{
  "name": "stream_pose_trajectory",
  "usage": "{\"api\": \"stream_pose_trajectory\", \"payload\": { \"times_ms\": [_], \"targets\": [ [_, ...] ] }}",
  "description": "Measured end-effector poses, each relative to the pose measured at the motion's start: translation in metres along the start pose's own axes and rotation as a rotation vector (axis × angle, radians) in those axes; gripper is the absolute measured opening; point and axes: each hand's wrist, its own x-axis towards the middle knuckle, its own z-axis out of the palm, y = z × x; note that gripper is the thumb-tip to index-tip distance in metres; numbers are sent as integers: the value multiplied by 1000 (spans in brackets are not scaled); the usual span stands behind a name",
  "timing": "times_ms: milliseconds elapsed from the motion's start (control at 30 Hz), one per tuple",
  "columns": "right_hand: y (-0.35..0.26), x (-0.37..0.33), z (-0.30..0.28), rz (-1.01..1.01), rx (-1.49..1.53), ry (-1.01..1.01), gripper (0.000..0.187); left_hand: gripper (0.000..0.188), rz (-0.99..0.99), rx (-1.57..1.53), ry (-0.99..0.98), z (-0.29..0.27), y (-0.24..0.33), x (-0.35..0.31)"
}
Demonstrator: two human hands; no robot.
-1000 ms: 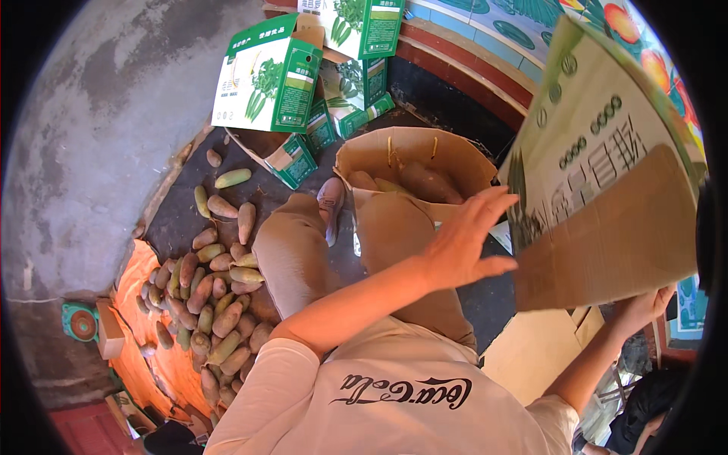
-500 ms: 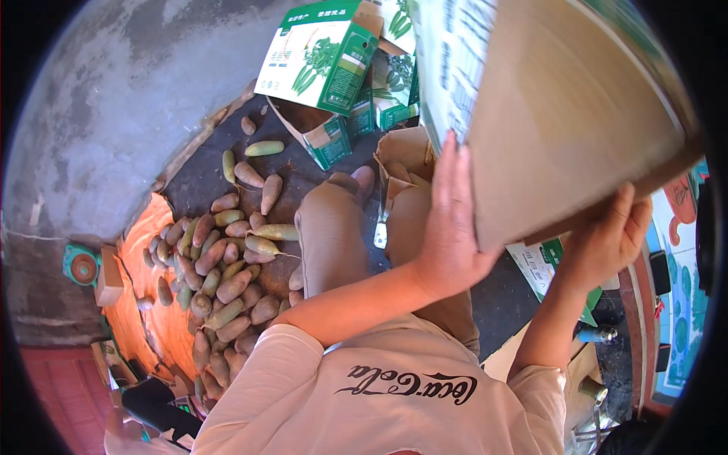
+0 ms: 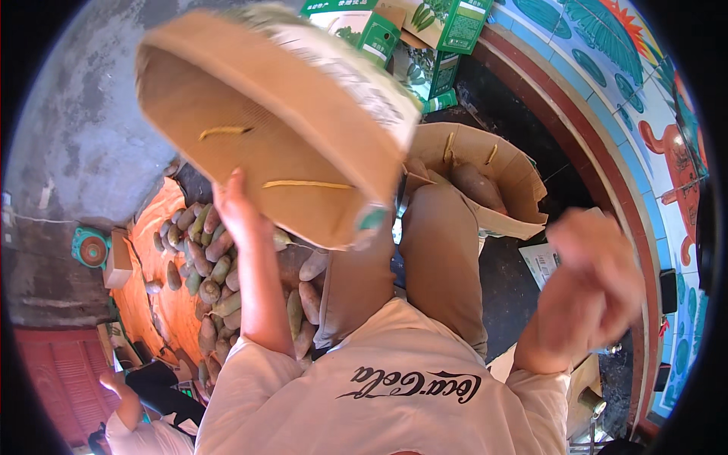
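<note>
Raising a cardboard box [image 3: 273, 129] overhead on the left hand [image 3: 241, 208].

A heap of brownish and greenish tubers [image 3: 216, 277] lies on the ground at the left, partly on an orange sheet [image 3: 152, 303]. Green and white cartons [image 3: 394, 26] stand at the top, beside a second open brown box [image 3: 504, 171] holding what look like more tubers. A round teal object [image 3: 91, 248] sits at the far left. Another person [image 3: 140, 425] crouches at the lower left.
</note>
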Motion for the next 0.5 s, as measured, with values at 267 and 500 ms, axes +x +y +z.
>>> {"api": "stream_pose_trajectory", "payload": {
  "times_ms": [267, 500],
  "targets": [
    [-37, -6, -28, -512, 265, -48, 35, 46, 98, 54, 272, -93, -30, 72],
    [-48, -5, -40, -317, 182, -71, 29, 41, 58, 350, 270, -142, -91, 105]
  ]
}}
